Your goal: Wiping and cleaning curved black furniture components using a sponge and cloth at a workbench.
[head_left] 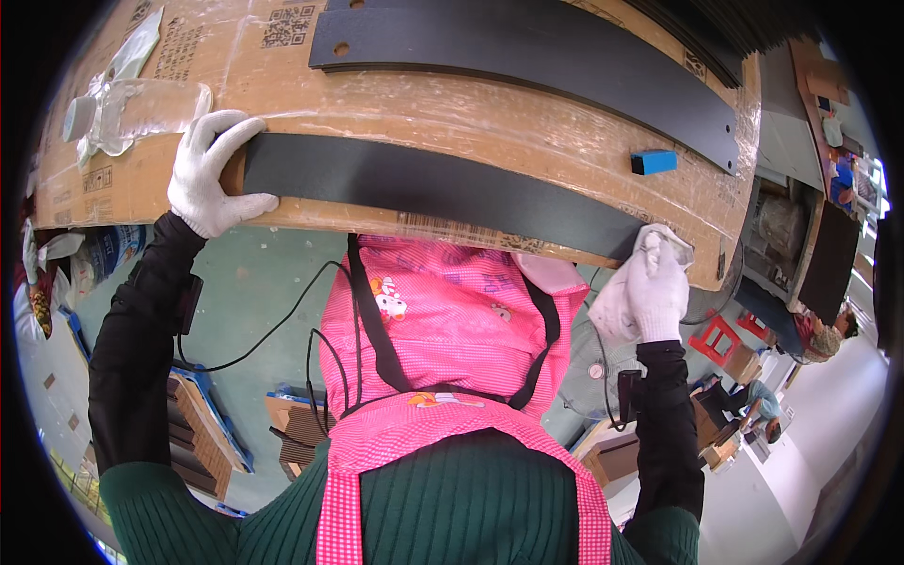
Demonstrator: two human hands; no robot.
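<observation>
A long dark grey panel (pixel 424 184) lies across the cardboard-topped work surface near its front edge. My left hand (pixel 209 174), in a white knit glove, grips its left end, with fingers at the far edge and thumb at the near edge. At the panel's right end, my right hand (pixel 657 282), also gloved, is closed on a white cloth (pixel 614 306). The cloth hangs below the surface's edge, and a part of it sticks out past the fingers. Exactly where it touches the panel is hidden under the hand.
Beyond the panel lies a stack of similar dark panels (pixel 527 56) with holes at their ends. A small blue block (pixel 653 162) sits to the right. A clear plastic bottle (pixel 151 105) lies at the left. Black cables (pixel 273 330) hang beside my pink apron (pixel 443 320). Other people are at the far right.
</observation>
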